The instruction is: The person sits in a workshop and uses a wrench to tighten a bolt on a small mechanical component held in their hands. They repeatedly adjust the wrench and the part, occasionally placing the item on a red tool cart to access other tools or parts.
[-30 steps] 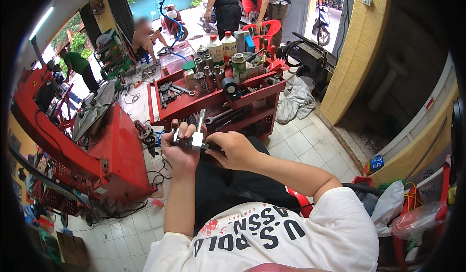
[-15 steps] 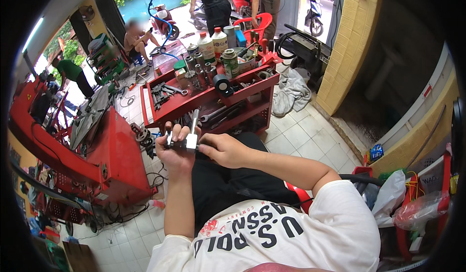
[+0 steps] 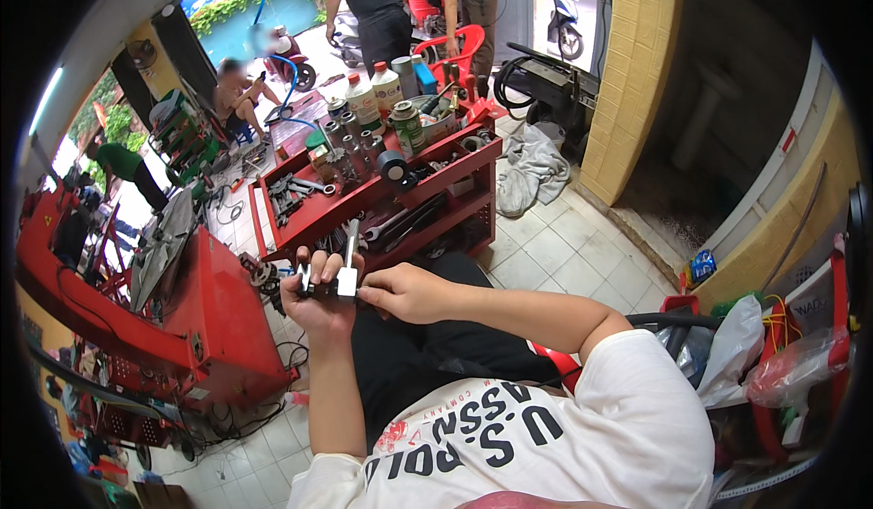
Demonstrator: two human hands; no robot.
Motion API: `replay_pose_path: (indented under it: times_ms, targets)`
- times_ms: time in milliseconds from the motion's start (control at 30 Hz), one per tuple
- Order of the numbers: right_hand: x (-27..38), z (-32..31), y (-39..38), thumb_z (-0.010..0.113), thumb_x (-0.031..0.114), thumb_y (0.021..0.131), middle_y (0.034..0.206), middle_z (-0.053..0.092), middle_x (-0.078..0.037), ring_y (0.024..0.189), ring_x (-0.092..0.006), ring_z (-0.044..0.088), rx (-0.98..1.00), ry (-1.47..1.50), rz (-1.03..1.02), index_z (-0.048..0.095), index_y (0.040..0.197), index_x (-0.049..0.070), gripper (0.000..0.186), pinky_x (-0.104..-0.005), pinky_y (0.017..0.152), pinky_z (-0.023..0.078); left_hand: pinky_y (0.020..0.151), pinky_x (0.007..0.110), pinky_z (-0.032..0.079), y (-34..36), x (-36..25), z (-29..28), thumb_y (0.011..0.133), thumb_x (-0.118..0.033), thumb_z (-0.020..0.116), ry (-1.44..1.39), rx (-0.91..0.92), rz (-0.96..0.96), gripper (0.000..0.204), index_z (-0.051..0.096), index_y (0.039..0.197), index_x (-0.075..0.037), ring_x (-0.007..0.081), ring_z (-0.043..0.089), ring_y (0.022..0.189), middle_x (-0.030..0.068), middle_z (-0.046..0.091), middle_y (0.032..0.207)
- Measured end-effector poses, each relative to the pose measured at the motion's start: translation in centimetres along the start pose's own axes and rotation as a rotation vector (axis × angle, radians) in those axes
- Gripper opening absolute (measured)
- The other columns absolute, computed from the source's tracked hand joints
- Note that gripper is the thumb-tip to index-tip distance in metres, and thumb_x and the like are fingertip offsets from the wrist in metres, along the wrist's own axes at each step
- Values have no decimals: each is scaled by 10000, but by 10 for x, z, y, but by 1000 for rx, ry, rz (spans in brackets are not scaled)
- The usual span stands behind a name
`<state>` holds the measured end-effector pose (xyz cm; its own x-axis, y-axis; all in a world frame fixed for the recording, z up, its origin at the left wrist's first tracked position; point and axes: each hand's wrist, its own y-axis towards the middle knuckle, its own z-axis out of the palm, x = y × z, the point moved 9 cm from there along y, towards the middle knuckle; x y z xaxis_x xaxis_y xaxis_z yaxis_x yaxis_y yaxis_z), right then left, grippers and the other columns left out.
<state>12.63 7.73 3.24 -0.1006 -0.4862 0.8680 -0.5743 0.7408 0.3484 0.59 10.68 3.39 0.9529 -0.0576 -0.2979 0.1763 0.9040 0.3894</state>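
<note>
Room: pale tiled floor [image 3: 546, 259], people [image 3: 377, 27] near open front. Red machine [image 3: 227, 300] on my left. Red cart [image 3: 468, 165] ahead; bottles [image 3: 363, 104] and sockets [image 3: 359, 150] stand on top, spanners [image 3: 296, 198] lie at its left. My left hand [image 3: 323, 307] wraps metal part [image 3: 346, 282], raised before cart. My right hand [image 3: 409, 293] curls at its near end; pinch or mere touch, cannot tell. Work seems midway: part in hand, not set down.
</note>
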Motion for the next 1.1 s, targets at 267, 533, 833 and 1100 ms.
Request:
replay_pose_path:
  times_ms: [267,533,833,1100]
  targets:
    - [26,-4,-11,720,287,956,851,682,-134,780,-363,648,-138,-529,-282,656,1132,62,293,-455,739,490,1130,581,421,-3,-4,-2,858,-241,574,37,-58,6,254,592,1092,-144,129,534,757,-32,447,728]
    - [4,5,-1,615,348,1045,803,670,-111,746,-327,645,65,-158,-59,651,1118,63,296,-455,723,492,1136,575,414,-1,-3,5,853,-242,585,39,12,-27,272,606,1107,-145,134,540,768,-31,453,733]
    - [29,-1,-10,681,307,983,844,714,-143,796,-380,692,-145,-614,-348,653,1156,49,312,-490,728,506,1144,556,398,-2,-5,4,850,-258,587,30,2,8,297,607,1109,-115,140,515,766,-17,431,746]
    - [20,0,-3,681,322,985,981,719,-130,861,-347,681,-48,-413,-172,658,1134,50,312,-436,772,494,1116,590,431,-3,-9,6,866,-238,576,44,12,19,269,600,1116,-142,144,536,780,-24,454,742]
